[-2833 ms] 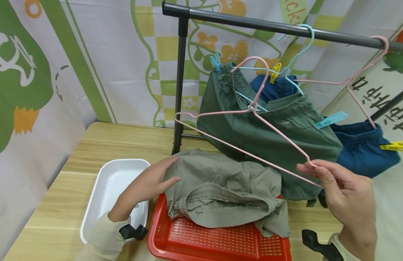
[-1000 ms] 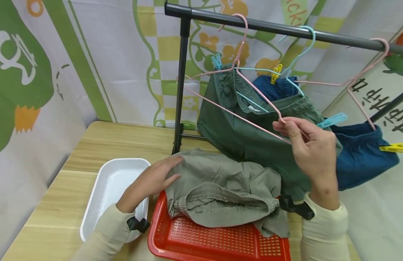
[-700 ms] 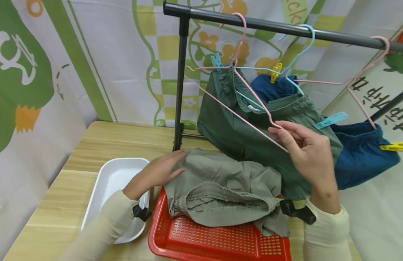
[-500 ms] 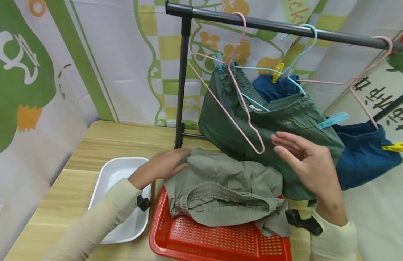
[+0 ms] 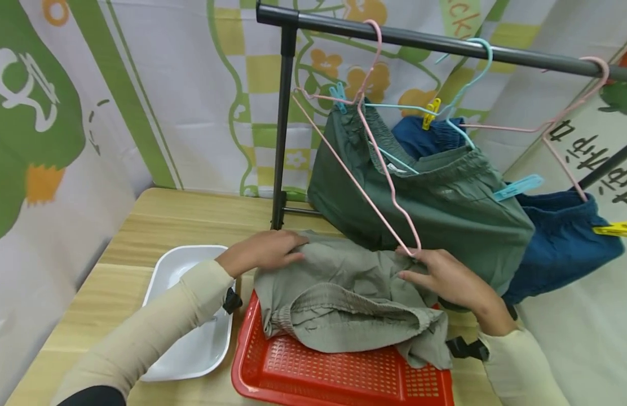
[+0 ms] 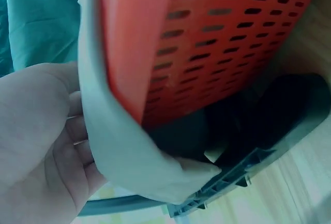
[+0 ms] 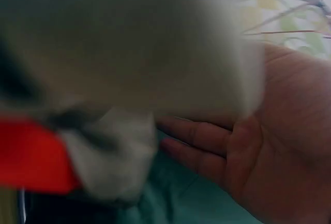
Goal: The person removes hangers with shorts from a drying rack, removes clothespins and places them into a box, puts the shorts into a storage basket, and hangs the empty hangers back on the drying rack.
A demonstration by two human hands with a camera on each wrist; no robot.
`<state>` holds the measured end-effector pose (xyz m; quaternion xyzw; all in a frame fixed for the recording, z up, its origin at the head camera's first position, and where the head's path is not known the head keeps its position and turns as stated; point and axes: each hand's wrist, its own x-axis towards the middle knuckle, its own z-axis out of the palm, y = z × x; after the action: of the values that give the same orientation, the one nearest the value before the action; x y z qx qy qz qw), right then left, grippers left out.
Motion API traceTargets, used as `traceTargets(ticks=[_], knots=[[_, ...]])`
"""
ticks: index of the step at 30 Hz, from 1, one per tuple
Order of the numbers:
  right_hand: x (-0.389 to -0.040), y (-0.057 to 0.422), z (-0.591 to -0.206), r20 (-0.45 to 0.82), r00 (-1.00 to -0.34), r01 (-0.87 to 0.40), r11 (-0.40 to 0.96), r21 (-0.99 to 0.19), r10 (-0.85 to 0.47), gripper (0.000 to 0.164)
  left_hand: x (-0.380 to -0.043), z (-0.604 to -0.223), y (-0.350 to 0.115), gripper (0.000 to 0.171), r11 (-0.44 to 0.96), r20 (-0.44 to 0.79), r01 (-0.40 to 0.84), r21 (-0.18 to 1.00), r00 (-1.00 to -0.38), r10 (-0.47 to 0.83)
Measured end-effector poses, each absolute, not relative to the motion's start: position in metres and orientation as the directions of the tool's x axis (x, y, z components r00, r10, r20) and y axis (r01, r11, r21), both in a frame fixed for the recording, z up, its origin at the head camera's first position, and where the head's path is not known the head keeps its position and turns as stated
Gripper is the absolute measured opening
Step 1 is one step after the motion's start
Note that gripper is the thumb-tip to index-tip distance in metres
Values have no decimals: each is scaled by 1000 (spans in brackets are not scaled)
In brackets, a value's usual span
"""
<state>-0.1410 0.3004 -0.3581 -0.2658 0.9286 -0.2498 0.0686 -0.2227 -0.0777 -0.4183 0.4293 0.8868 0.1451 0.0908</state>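
Note:
Grey-green elastic-waist shorts (image 5: 354, 282) lie over the far part of a red perforated basket (image 5: 334, 372), waistband toward me. My left hand (image 5: 265, 251) rests on their far left corner with fingers relaxed; the left wrist view shows the fingers (image 6: 77, 141) against a hanging edge of cloth. At the far right side of the shorts, my right hand (image 5: 447, 279) touches the fabric, its fingers (image 7: 199, 146) nearly straight beside the cloth. A bare pink wire hanger (image 5: 376, 152) hangs from the black rail (image 5: 420, 42), its lower corner by my right fingers.
Dark green shorts (image 5: 420, 208) hang from a light blue hanger (image 5: 463, 84) with blue clothespins (image 5: 519, 186). Behind them, blue shorts (image 5: 572, 237) hang from another pink hanger (image 5: 577, 101) with yellow clothespins (image 5: 618, 228). A white tray (image 5: 191, 349) stands left of the basket.
My right hand has hung the pink hanger on the rail, let go of it and come down to the shorts. The left hand has slid slightly right along the shorts' far edge.

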Motion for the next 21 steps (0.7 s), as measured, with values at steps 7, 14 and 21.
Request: traceTargets(ticks=[7, 14, 21], knots=[[-164, 306, -371, -147, -832, -424, 783, -454, -535, 54, -227, -417, -71, 45, 585, -99, 737, 339, -590, 801], [-177, 306, -385, -251, -808, -362, 785, -504, -534, 63, -238, -421, -76, 54, 564, -153, 676, 474, -567, 809], [-184, 311, -392, -180, -761, -436, 697, -569, -623, 28, -244, -430, -77, 28, 468, -61, 693, 549, -526, 849]])
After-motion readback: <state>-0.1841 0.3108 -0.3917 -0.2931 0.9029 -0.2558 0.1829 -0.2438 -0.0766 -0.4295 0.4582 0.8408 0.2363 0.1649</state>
